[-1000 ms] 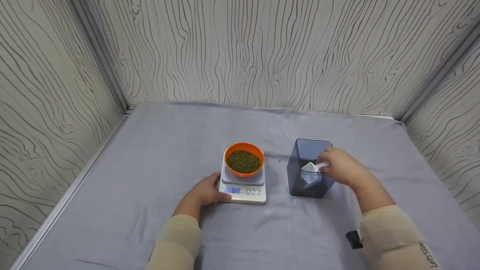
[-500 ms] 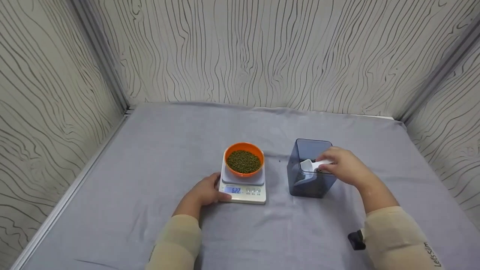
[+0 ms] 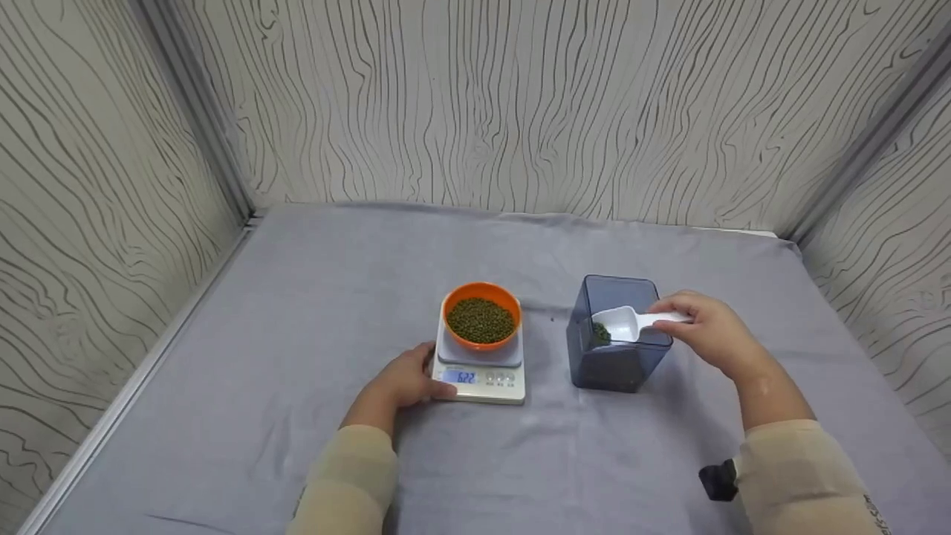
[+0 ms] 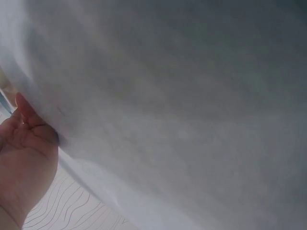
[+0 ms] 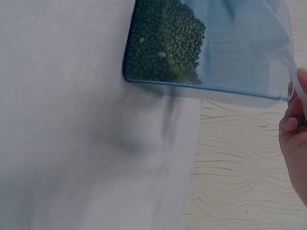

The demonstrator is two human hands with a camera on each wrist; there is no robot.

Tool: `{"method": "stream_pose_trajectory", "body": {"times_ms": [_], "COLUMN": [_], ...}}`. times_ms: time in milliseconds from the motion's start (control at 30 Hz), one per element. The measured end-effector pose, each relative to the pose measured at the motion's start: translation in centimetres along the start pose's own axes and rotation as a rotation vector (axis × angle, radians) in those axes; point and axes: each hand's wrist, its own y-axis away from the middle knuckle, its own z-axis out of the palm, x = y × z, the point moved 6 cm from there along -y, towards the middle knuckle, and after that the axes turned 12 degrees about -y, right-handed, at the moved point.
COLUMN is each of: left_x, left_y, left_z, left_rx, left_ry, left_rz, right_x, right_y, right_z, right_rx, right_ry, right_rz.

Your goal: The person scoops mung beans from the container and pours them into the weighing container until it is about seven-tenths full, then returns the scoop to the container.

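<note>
In the head view my right hand [image 3: 706, 327] pinches the handle of a white scoop [image 3: 628, 319], whose bowl is inside the top of a translucent blue container [image 3: 613, 371]. A small patch of green beans shows at the scoop's front end. Through the container wall in the right wrist view, mung beans [image 5: 168, 43] lie heaped inside. My left hand [image 3: 405, 379] grips the left side of a white kitchen scale [image 3: 498, 390], thumb at its front corner. On the scale stands an orange bowl [image 3: 451, 312] holding mung beans. The display looks like 622.
A grey cloth [image 3: 356, 282] covers the table, and a stray bean lies between scale and container. Wood-patterned panels [image 3: 475, 111] stand behind and at both sides. A black object [image 3: 718, 481] sits beside the right sleeve.
My right hand has moved right and drawn the scoop up from deeper in the container to its rim. The left hand, scale and bowl hold their places; the display is unchanged.
</note>
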Motion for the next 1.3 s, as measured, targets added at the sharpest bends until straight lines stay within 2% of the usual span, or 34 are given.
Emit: {"method": "stream_pose_trajectory", "body": {"times_ms": [233, 400, 733, 933, 1300], "left_x": [-0.1, -0.3, -0.3, -0.5, -0.5], "left_y": [-0.1, -0.3, -0.3, -0.5, -0.3], "left_z": [0.0, 0.1, 0.1, 0.2, 0.2], "left_rx": [-0.002, -0.002, -0.003, -0.006, -0.002], "left_ry": [0.021, 0.016, 0.018, 0.017, 0.010], "left_rz": [-0.002, 0.000, 0.003, -0.008, -0.009], "right_x": [1.4, 2.4, 4.4, 4.9, 5.6], "right_y": [0.7, 1.2, 1.7, 1.9, 2.7], "right_z": [-0.7, -0.7, -0.1, 0.1, -0.2], "right_rx": [0.083, 0.109, 0.170, 0.223, 0.253], "right_ry": [-0.140, -0.242, -0.344, -0.396, -0.648], "right_rz": [-0.013, -0.015, 0.057, 0.057, 0.062]}}
